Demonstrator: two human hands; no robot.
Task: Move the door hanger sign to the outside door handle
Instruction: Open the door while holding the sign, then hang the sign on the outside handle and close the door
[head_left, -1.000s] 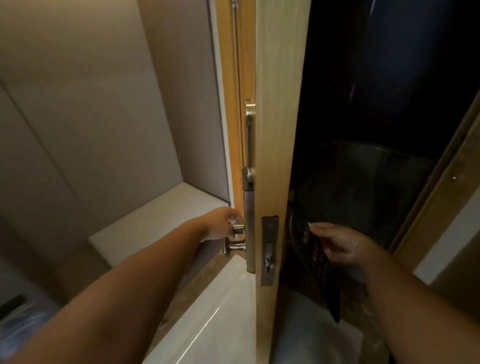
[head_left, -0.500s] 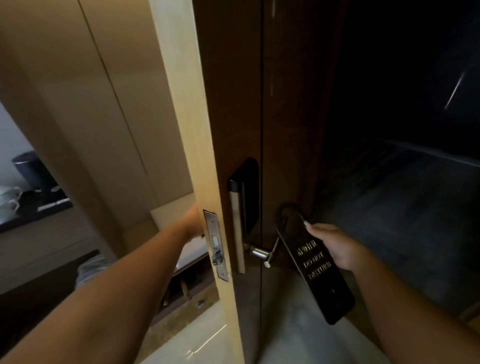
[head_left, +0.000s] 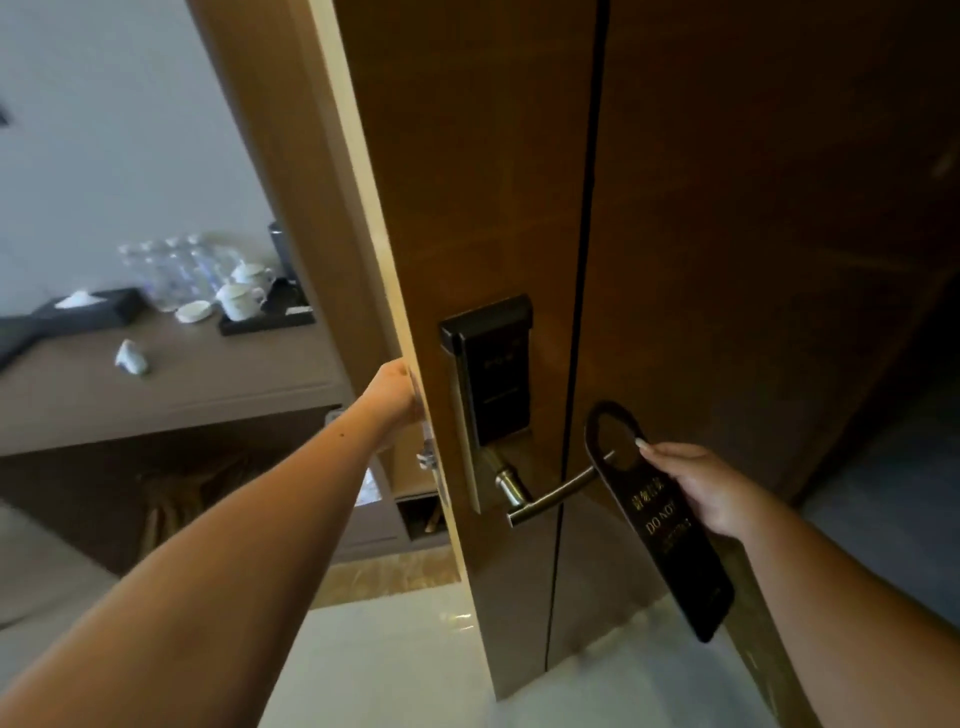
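A black door hanger sign (head_left: 660, 525) with gold "DO NOT DISTURB" lettering is held in my right hand (head_left: 701, 486), gripped at its right edge. Its round hook hole sits at the tip of the outside door handle (head_left: 550, 496), a metal lever below a black card lock (head_left: 491, 371) on the brown wooden door (head_left: 467, 182). The lever's end looks just inside the hole. My left hand (head_left: 397, 395) reaches around the door's pale edge and holds it; its fingers are hidden behind the door.
Left of the door, inside the room, a counter (head_left: 171, 384) carries white cups (head_left: 239, 299), water bottles (head_left: 171, 270), a black tray and a tissue box (head_left: 88, 306). Pale glossy floor lies below. A dark corridor floor shows at far right.
The view has swung round to the door's outer face. My right hand has carried the sign up to the lever, its hole now at the lever's tip. My left hand stays on the door edge.
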